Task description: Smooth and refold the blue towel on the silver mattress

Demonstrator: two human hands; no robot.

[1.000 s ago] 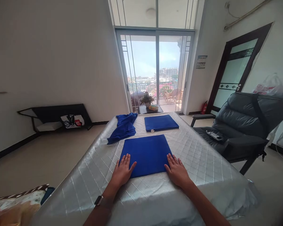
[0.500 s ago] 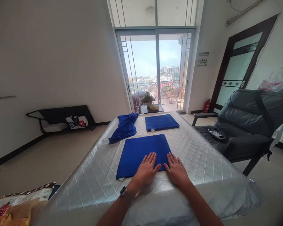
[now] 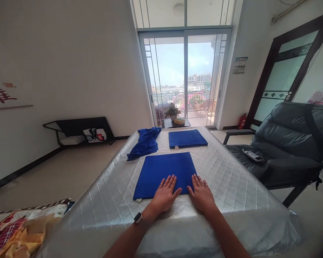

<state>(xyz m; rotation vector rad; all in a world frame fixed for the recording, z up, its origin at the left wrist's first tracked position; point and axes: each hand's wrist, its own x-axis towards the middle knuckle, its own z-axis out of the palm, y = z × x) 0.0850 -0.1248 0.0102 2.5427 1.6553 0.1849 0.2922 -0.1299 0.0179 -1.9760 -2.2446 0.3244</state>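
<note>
A blue folded cloth [image 3: 164, 168] lies flat on the silver quilted cover [image 3: 226, 190], a small white tag showing at its near left corner. My left hand [image 3: 165, 191] rests palm down on its near edge, fingers stretched out. At the near right corner, my right hand [image 3: 201, 191] lies flat with its fingers extended, touching the cloth. Farther back sits a second folded blue cloth [image 3: 187, 138], with a tag on its front edge. To its left is a crumpled blue cloth [image 3: 145, 143], loosely bunched.
A dark grey armchair [image 3: 285, 132] stands at the right, with a white power strip [image 3: 253, 154] on its seat. Behind the covered surface is a small table [image 3: 165, 123] with a potted plant [image 3: 172, 110]. Patterned fabrics [image 3: 16, 229] lie at the lower left.
The view has turned slightly left. My left hand has shifted a little left over the near edge of the cloth; my right hand stays at its corner.
</note>
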